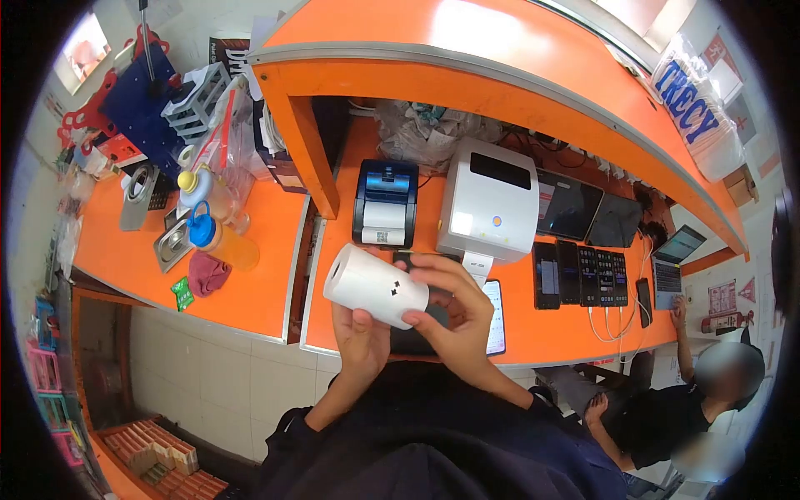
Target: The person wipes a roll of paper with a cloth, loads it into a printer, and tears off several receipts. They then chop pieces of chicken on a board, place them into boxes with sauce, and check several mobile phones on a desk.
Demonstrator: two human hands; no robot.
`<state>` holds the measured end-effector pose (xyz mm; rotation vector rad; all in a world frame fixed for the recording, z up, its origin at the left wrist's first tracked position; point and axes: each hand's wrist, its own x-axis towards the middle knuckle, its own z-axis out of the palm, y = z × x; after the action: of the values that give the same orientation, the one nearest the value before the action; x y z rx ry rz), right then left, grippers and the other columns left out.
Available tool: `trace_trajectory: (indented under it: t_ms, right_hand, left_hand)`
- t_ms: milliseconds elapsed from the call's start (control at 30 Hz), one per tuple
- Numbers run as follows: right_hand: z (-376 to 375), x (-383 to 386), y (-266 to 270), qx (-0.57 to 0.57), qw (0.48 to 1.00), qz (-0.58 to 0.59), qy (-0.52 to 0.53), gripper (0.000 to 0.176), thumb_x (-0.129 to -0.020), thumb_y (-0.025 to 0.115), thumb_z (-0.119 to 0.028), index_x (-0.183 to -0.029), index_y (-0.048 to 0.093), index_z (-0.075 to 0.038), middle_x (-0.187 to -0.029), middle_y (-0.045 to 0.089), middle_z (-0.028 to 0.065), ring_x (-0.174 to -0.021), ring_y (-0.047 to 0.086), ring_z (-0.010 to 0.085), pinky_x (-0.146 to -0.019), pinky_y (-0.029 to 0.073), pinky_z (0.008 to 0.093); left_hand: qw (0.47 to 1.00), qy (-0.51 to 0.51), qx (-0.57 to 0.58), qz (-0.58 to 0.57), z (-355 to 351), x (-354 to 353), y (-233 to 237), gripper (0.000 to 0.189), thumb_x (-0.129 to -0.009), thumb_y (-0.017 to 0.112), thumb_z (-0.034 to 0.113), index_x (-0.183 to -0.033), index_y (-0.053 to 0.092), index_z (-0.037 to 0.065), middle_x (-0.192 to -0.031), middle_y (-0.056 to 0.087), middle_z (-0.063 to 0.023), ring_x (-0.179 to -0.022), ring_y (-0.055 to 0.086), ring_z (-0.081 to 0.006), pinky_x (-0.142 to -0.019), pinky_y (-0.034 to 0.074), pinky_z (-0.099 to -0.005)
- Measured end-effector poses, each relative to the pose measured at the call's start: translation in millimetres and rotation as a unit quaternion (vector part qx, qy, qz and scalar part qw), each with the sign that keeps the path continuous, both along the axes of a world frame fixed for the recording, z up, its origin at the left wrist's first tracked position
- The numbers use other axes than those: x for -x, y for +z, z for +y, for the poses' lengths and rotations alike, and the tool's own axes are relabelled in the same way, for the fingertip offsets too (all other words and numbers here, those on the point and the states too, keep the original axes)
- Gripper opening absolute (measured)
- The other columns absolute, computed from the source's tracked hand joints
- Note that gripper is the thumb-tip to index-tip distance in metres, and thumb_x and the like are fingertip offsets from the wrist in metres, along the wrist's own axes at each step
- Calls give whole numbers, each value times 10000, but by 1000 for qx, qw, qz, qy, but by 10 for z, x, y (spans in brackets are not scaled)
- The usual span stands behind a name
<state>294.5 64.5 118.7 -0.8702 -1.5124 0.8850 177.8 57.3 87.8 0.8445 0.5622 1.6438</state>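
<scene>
A white paper roll (371, 283) with small black marks is held tilted above the front edge of the orange counter. My left hand (360, 337) supports it from below at its left part, thumb on the near side. My right hand (458, 317) grips its right end between thumb and fingers. Just beyond the roll stand a small dark label printer (385, 204) with a printed label at its front and a larger white printer (490, 200) with a label strip hanging out. A lit phone (495, 321) lies beside my right hand, partly hidden by it.
Several phones (568, 273) with cables lie to the right, near a laptop (677, 254). Another person (667, 417) sits at the lower right. An orange shelf (467, 79) spans above the printers. Bottles (233, 248) and a cloth (207, 273) are on the left.
</scene>
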Motion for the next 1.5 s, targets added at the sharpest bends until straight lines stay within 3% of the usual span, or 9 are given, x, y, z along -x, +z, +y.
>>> trace_trajectory:
  t_ms: [167, 600, 900, 1000, 1067, 1133, 1200, 1333, 1500]
  right_hand:
    - [2, -19, -99, 122, 989, 83, 18, 290, -762, 653, -8, -1048, 618, 10, -1072, 620, 130, -900, 570, 160, -768, 467, 275]
    - [-57, 118, -270, 51, 996, 6, -67, 280, -806, 615, -65, -1084, 620, -31, -1052, 628, 116, -860, 548, 188, -776, 440, 279]
    - [19, 79, -404, -40, 986, -25, -162, 73, -811, 592, -39, -775, 571, 20, -743, 580, 117, -648, 543, 193, -568, 416, 267]
    - [61, -6, -342, -14, 988, -46, -143, 111, -837, 571, -72, -778, 524, 10, -680, 515, 82, -626, 530, 171, -536, 411, 256]
    - [119, -44, -306, 246, 957, 141, -64, 131, -877, 518, -106, -818, 512, 11, -714, 521, 63, -621, 516, 151, -549, 423, 261]
    - [186, -94, -339, 225, 968, 103, -34, 156, -899, 483, -137, -895, 530, 12, -824, 539, 80, -698, 530, 139, -576, 444, 252]
    - [302, -144, -252, -2, 999, -15, -47, 196, -889, 495, -136, -1010, 548, 9, -927, 536, 104, -792, 541, 152, -636, 463, 256]
    - [430, -239, -26, -16, 989, -95, 112, 239, -815, 593, -130, -1017, 624, -6, -951, 569, 89, -861, 546, 166, -722, 431, 271]
    - [453, -218, -95, -27, 993, -65, 100, 219, -731, 668, -44, -947, 667, -11, -940, 591, 104, -761, 581, 156, -587, 489, 227]
  left_hand:
    - [1000, 17, -7, -11, 10, -45, -30, 745, -874, 434, 513, -1376, 131, 53, -1347, 295, -140, -1154, 428, -258, -955, 388, -393]
    - [991, 93, 9, 97, -13, -113, -141, 647, -922, 324, 477, -1349, 124, 33, -1285, 347, -172, -1139, 446, -254, -960, 356, -373]
    - [993, 15, 96, 69, 5, -103, -141, 568, -944, 334, 411, -1332, 188, 22, -1218, 417, -168, -1057, 497, -226, -901, 404, -356]
    - [989, -94, 118, 0, -2, -42, -132, 544, -944, 351, 380, -1319, 221, 7, -1209, 428, -170, -1043, 505, -213, -867, 434, -339]
    - [990, -89, 111, 23, 10, -23, -144, 546, -939, 354, 387, -1311, 239, 4, -1188, 447, -170, -1021, 519, -210, -834, 452, -328]
    - [990, -85, 103, 47, 23, 19, -127, 549, -933, 356, 394, -1303, 258, 0, -1167, 466, -170, -998, 532, -207, -802, 471, -317]
    - [978, -149, 141, 41, 14, 81, -50, 561, -915, 364, 420, -1270, 319, -11, -1097, 514, -163, -919, 564, -188, -713, 496, -285]
    - [976, -110, 164, 96, 3, 65, 48, 567, -898, 366, 440, -1222, 381, -24, -1028, 546, -150, -843, 586, -173, -649, 498, -256]
    - [968, -152, 171, 106, -3, 161, 84, 555, -886, 371, 431, -1185, 411, -35, -978, 563, -144, -822, 595, -166, -599, 498, -243]
